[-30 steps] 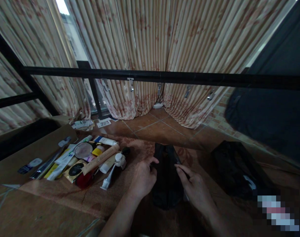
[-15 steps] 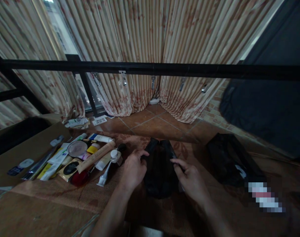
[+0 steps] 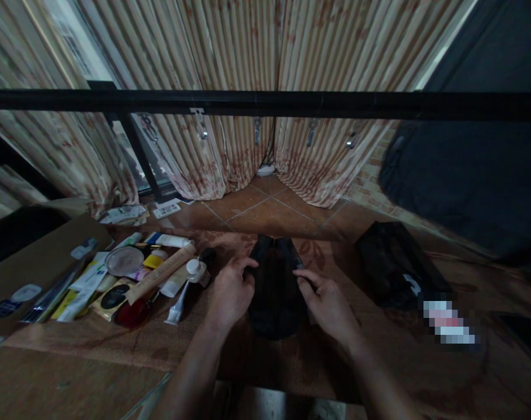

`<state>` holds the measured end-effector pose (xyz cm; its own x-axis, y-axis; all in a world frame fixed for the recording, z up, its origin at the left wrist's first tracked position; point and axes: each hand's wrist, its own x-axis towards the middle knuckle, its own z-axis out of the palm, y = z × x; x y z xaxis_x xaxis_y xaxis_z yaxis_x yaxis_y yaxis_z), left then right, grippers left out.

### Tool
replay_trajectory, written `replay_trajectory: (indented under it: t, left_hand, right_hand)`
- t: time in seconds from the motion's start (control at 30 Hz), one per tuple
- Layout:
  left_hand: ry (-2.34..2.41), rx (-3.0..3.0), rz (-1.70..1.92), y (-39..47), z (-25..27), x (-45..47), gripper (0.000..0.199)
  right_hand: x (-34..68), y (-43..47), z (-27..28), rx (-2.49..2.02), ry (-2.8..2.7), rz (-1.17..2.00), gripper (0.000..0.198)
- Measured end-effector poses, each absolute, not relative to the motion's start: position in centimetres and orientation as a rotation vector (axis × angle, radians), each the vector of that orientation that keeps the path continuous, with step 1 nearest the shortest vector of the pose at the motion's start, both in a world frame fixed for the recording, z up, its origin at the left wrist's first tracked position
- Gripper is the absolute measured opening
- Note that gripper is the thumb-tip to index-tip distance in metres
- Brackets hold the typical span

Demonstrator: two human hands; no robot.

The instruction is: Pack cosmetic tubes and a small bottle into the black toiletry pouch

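A black fabric pouch [image 3: 275, 300] lies on the brown cloth [image 3: 178, 350] right in front of me, its top parted down the middle. My left hand [image 3: 231, 289] pinches the pouch's left edge between thumb and fingers. On the opposite edge, my right hand [image 3: 325, 298] grips with thumb and forefinger. The inside of the pouch is too dark to make out. Close to my left hand stand a small white-capped bottle [image 3: 196, 271] and a white tube [image 3: 177, 307].
Several toiletries lie at left, among them a round compact [image 3: 124, 261], a long beige tube [image 3: 160, 274] and a gold packet [image 3: 112, 297]. An open cardboard box [image 3: 51, 256] borders them. Another black bag [image 3: 401, 262] sits at right. A dark rail [image 3: 292, 104] crosses before the curtains.
The camera view has shifted slightly, so the whole scene sits higher and a little to the left. Both hands keep hold of the pouch's edges.
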<state>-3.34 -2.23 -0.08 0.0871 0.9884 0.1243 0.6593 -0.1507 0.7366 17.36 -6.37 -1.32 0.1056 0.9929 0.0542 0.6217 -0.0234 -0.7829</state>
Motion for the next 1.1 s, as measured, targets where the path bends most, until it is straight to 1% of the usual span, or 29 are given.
replay_trajectory:
  t: [0.43, 1.1]
  left_hand:
    - [1.602, 1.867, 0.869, -2.21, 0.03, -3.26, 0.036]
    - [1.627, 1.858, 0.841, -2.56, 0.57, -2.88, 0.037]
  right_hand:
    - [17.40, -6.44, -1.48, -1.714, -1.609, 0.657, 0.040]
    - [17.04, -6.45, -1.50, -1.706, -1.555, 0.716, 0.041]
